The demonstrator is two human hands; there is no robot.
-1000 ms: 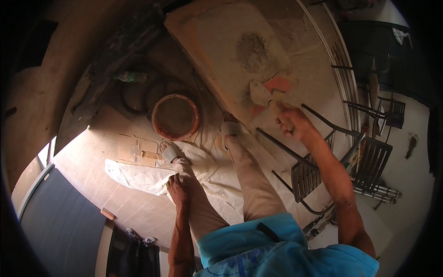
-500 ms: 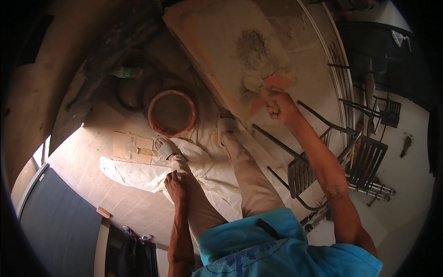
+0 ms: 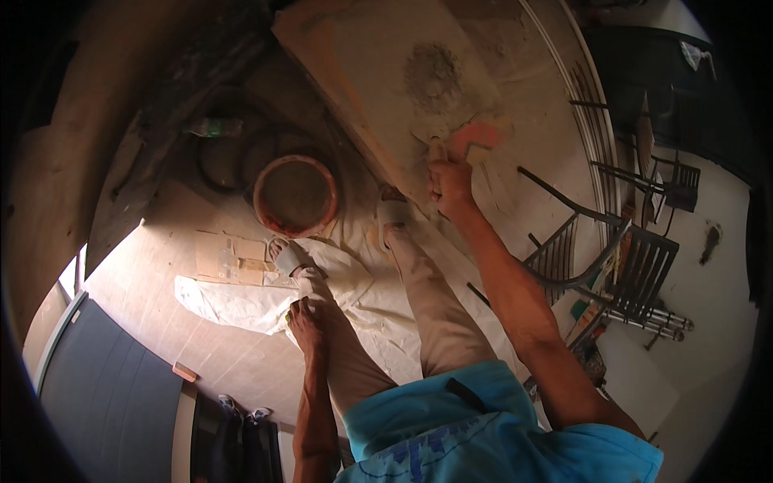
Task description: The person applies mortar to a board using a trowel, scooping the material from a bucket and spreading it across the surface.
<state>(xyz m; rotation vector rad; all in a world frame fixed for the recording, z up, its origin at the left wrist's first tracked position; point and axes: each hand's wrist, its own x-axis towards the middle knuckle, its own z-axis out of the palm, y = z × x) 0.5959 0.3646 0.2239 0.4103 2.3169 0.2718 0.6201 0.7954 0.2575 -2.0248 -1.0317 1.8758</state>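
Note:
My right hand (image 3: 451,183) is closed round the handle of a trowel (image 3: 436,148), over the lower end of a dusty board (image 3: 362,48). The trowel's blade is hard to tell from the grey mortar about it. Beyond it lies a rough heap of grey mortar (image 3: 433,74). A scraped reddish patch (image 3: 475,135) shows on the board beside my hand. My left hand (image 3: 306,322) rests by my left shin with curled fingers; a small yellowish-green bit shows at them, too small to name.
A round reddish-rimmed tub (image 3: 332,211) stands left of my feet, near a plastic bottle (image 3: 216,127). Flattened cardboard (image 3: 217,256) and a pale sheet (image 3: 229,304) lie on the floor. Black slatted chairs (image 3: 640,270) stand at the right. Long pale strips (image 3: 600,161) lie beyond the board.
My right hand has moved left with the trowel, and more of the reddish patch shows beside it. My left hand has stayed by my shin.

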